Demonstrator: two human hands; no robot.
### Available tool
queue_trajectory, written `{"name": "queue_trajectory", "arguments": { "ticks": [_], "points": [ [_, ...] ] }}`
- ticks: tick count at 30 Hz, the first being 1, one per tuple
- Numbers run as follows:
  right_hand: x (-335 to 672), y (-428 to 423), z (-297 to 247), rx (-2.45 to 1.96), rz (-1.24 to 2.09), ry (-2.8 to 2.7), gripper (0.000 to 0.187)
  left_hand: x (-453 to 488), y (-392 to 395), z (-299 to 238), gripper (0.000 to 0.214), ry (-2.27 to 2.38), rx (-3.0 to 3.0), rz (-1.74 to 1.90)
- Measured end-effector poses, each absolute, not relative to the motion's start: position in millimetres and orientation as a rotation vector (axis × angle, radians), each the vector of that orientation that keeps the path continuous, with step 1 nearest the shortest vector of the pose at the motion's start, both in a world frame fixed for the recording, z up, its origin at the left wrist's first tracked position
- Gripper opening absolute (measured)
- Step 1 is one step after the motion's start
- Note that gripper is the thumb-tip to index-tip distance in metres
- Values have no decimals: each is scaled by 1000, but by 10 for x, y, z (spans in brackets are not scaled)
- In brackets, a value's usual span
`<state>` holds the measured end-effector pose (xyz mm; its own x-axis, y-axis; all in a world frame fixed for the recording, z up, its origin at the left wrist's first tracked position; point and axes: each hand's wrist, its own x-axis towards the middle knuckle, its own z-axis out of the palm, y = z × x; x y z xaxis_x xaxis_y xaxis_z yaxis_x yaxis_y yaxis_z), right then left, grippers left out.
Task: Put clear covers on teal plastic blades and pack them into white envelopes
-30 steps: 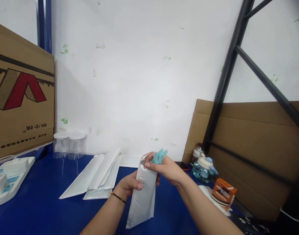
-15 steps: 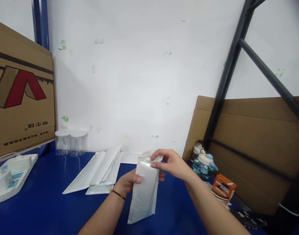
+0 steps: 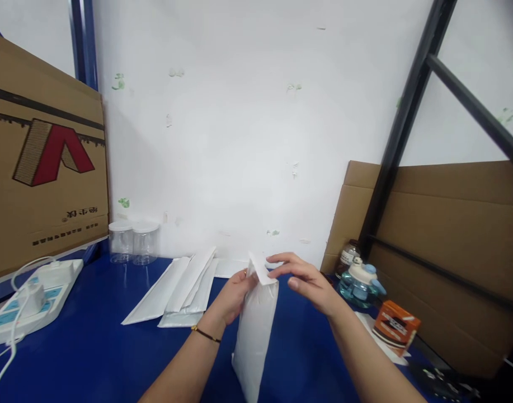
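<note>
A white padded envelope (image 3: 257, 330) stands upright and turned nearly edge-on in front of me. My left hand (image 3: 236, 296) grips its upper left side; the tips of those fingers are hidden behind the paper. Over the top of the envelope bends a flap. My right hand (image 3: 304, 280) is open at that flap, fingers stretched, the fingertips at or just touching its edge. More white padded envelopes (image 3: 189, 285) lie in a fanned pile on the blue table (image 3: 109, 358), behind and to the left of my left hand.
Two clear lidded jars (image 3: 145, 246) stand by the wall. At left are a white power strip (image 3: 50, 313) with cables and a large cardboard box (image 3: 50, 168). On the right sit a teal bottle (image 3: 359, 285), a brown jar (image 3: 347, 257) and an orange box (image 3: 394, 327).
The envelope has turned from facing me to nearly edge-on. My right hand has loosened from a pinch at its top to spread fingers. The view has shifted slightly left.
</note>
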<state>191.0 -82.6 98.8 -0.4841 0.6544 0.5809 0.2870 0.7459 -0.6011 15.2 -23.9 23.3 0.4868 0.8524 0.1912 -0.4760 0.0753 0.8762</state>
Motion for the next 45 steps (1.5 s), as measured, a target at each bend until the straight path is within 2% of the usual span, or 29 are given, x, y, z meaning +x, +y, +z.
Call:
{"name": "queue_trajectory", "arguments": {
  "ticks": [6, 12, 15, 22, 27, 30, 36, 41, 45],
  "points": [
    [1801, -939, 908, -767, 560, -2182, 21, 380, -457, 107, 25, 339, 983, 777],
    [1836, -715, 531, -1046, 342, -1683, 25, 575, -493, -27, 37, 303, 838, 971],
    [1814, -546, 340, -1030, 410, -1422, 32, 687, -429, -110, 39, 447, 783, 1068],
    [1655, -573, 216, -876, 405, -1537, 48, 732, -280, -148, 42, 411, 629, 974],
    [1677, -550, 232, -1087, 276, -1454, 50, 485, -369, -84, 38, 388, 823, 855],
    [1741, -441, 234, -1184, 161, -1452, 51, 273, -454, 5, 35, 475, 1184, 788],
    [1600, -181, 132, -1336, 20, -1529, 53, 145, -502, -11, 20, 797, 1765, 976],
    [1515, 56, 97, -1318, 172, -1558, 50, 14, -307, -79, 21, 868, 1793, 1144],
    [1781, 364, -89, -1301, 384, -1446, 43, -487, 6, 214, 43, 1002, 1534, 1176]
  ]
}}
